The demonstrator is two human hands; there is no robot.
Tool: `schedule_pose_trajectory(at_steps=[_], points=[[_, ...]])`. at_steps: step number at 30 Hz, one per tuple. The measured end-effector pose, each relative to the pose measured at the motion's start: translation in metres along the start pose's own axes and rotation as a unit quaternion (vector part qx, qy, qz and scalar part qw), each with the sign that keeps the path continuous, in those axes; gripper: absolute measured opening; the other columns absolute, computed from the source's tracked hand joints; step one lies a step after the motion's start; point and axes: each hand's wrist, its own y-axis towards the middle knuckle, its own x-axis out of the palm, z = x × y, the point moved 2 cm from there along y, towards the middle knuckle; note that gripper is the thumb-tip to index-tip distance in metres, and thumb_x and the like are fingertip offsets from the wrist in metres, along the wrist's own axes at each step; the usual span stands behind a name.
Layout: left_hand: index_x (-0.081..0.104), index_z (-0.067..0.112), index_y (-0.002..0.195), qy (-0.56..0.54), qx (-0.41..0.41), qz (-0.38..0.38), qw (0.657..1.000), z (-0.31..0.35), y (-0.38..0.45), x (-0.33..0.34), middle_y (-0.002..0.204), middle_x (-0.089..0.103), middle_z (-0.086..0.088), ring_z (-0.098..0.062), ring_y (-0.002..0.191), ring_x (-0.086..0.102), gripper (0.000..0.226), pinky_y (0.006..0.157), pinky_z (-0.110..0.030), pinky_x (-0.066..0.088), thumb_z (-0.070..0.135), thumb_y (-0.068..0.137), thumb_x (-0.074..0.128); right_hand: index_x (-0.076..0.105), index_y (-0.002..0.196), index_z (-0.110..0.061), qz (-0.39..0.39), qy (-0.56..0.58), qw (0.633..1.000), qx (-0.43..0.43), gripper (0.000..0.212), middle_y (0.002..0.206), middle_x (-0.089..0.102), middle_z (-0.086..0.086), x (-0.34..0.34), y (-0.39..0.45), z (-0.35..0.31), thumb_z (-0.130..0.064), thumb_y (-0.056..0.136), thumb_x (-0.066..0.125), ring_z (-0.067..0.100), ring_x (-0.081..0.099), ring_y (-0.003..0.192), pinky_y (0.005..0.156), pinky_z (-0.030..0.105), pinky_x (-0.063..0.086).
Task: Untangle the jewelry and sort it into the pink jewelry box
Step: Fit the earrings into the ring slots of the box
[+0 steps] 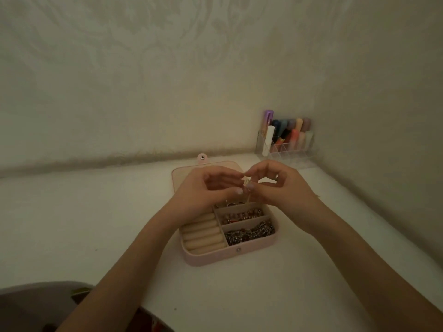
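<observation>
Two hands meet above the open pink jewelry box (208, 258), and between them they pinch a small pale piece of jewelry (245, 181). The left hand (203, 190) closes thumb and forefinger on it from the left, its other fingers curled loosely. The right hand (278, 185) pinches the same piece from the right, and a ring (276, 176) shows on one of its fingers. A thin strand hangs from the piece down toward the box; the piece is too small and blurred to say what kind it is.

Under the hands, the box lies flat on the white bench (72, 224), its lid (182, 174) folded back toward the wall with a snap tab at the far edge. The left half of the box holds a row of cream ring rolls (202, 233). The right half is split into three compartments: the farthest holds a few rings, partly hidden by the hands, the middle one holds reddish beads (242, 215), and the nearest holds a heap of dark metal chains (251, 233).

Farther back, in the corner where two pale patterned walls meet, a clear organizer (285, 146) stands on the bench, well apart from the box, filled with upright coloured tubes.
</observation>
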Motion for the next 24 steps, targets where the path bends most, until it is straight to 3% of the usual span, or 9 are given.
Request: schedule_pose_trajectory(at_steps=[8, 13, 19, 22, 24], points=[[0.068, 0.01, 0.079, -0.002, 0.01, 0.021, 1.0, -0.002, 0.001, -0.001, 0.07, 0.072, 0.003, -0.009, 0.069, 0.069, 0.018, 0.072, -0.018, 0.055, -0.004, 0.07, 0.075, 0.064, 0.093, -0.004, -0.007, 0.009, 1.0, 0.001, 0.011, 0.09, 0.066, 0.006, 0.009, -0.003, 0.001, 0.004, 0.085, 0.062, 0.017, 0.068, 0.07, 0.063, 0.021, 0.054], [0.066, 0.008, 0.083, -0.014, -0.005, -0.003, 1.0, -0.005, 0.002, -0.001, 0.076, 0.071, -0.002, -0.013, 0.073, 0.068, 0.018, 0.075, -0.022, 0.055, -0.003, 0.071, 0.075, 0.065, 0.093, -0.007, 0.004, -0.006, 1.0, 0.001, 0.012, 0.095, 0.067, 0.008, 0.011, -0.004, 0.003, 0.003, 0.086, 0.062, 0.025, 0.069, 0.077, 0.072, 0.034, 0.059], [0.065, 0.007, 0.078, -0.024, -0.005, 0.015, 1.0, -0.005, 0.001, -0.003, 0.078, 0.07, -0.006, -0.013, 0.075, 0.068, 0.01, 0.077, -0.023, 0.055, -0.001, 0.077, 0.071, 0.063, 0.1, -0.004, 0.006, 0.073, 0.996, 0.049, 0.017, 0.104, 0.065, 0.013, 0.012, -0.006, 0.005, -0.002, 0.084, 0.065, 0.024, 0.07, 0.078, 0.072, 0.031, 0.058], [0.064, 0.007, 0.077, -0.036, -0.014, 0.021, 0.999, -0.004, 0.001, -0.003, 0.089, 0.071, -0.018, -0.02, 0.083, 0.068, 0.01, 0.079, -0.028, 0.057, -0.002, 0.081, 0.067, 0.063, 0.101, -0.006, 0.0, 0.031, 0.999, 0.036, 0.025, 0.105, 0.068, 0.004, 0.011, -0.008, 0.003, -0.003, 0.077, 0.071, 0.023, 0.072, 0.082, 0.074, 0.028, 0.058], [0.062, 0.006, 0.076, -0.056, -0.027, 0.018, 0.998, -0.004, 0.0, -0.002, 0.084, 0.072, -0.015, -0.019, 0.077, 0.069, 0.011, 0.072, -0.025, 0.058, -0.002, 0.082, 0.065, 0.064, 0.097, -0.008, 0.024, -0.014, 0.999, 0.018, 0.022, 0.102, 0.068, 0.006, 0.01, -0.008, 0.001, 0.001, 0.078, 0.071, 0.02, 0.072, 0.081, 0.074, 0.029, 0.059]])
